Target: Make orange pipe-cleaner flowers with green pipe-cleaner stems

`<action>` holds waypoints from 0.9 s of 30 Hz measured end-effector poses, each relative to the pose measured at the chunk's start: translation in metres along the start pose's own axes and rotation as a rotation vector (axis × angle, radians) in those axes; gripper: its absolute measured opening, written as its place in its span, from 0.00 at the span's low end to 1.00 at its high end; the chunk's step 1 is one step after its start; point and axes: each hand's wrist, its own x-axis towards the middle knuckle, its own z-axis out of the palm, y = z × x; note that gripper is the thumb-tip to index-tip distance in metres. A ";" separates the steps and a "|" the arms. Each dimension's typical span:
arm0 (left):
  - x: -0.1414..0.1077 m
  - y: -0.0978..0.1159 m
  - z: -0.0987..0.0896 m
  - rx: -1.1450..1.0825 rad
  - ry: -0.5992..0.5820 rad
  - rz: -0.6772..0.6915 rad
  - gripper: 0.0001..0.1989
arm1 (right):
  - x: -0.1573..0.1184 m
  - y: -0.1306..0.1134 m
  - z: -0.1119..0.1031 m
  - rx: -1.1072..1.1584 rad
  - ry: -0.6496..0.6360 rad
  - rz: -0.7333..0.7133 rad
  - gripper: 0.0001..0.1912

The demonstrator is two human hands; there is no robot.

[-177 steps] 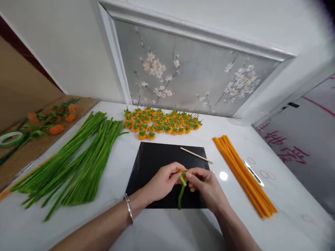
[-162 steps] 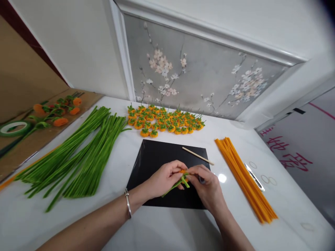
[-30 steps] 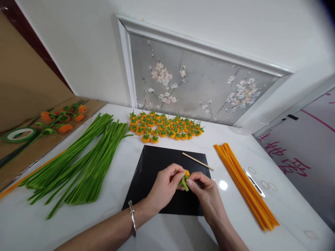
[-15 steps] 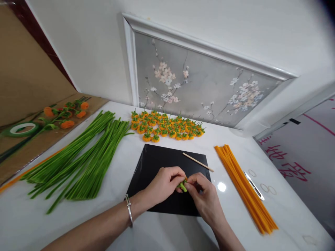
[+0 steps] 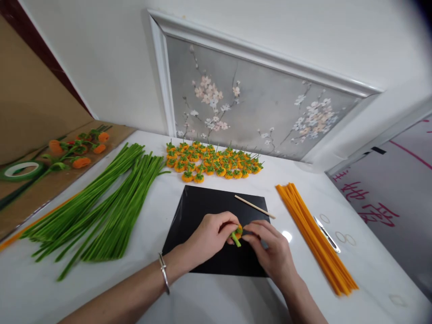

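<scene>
Over a black mat (image 5: 202,202), my left hand (image 5: 216,231) pinches a small orange pipe-cleaner flower (image 5: 239,231) with green at its top. One short green pipe-cleaner end (image 5: 236,240) sticks out downward from it. My right hand (image 5: 270,245) is just to the right, thumb and forefinger pressed together close to the flower. What those fingers grip, if anything, is too small to see. A thin wooden stick (image 5: 254,206) lies across the mat's upper right corner.
Rows of orange flowers with green tops (image 5: 209,162) stand along the wall. Green pipe cleaners (image 5: 128,211) lie on the left, orange ones (image 5: 313,238) on the right beside tweezers (image 5: 326,234). Green tape (image 5: 22,170) and a flower spray (image 5: 81,150) are at far left.
My right hand has drawn slightly right, away from my left hand. More of the orange flower and its green end now shows. The view has shifted a little.
</scene>
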 end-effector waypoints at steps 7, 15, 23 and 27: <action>-0.005 -0.008 0.003 0.313 0.083 0.324 0.12 | 0.004 -0.013 0.013 0.533 -0.168 0.565 0.21; -0.003 -0.003 0.007 0.166 0.102 0.138 0.11 | 0.002 -0.013 0.013 -0.093 -0.007 0.011 0.15; 0.001 0.002 0.006 -0.266 0.055 -0.126 0.11 | 0.006 -0.005 0.005 -0.251 0.017 -0.140 0.13; 0.001 0.008 0.005 -0.271 0.091 -0.138 0.14 | 0.007 -0.002 0.003 0.020 0.053 0.169 0.08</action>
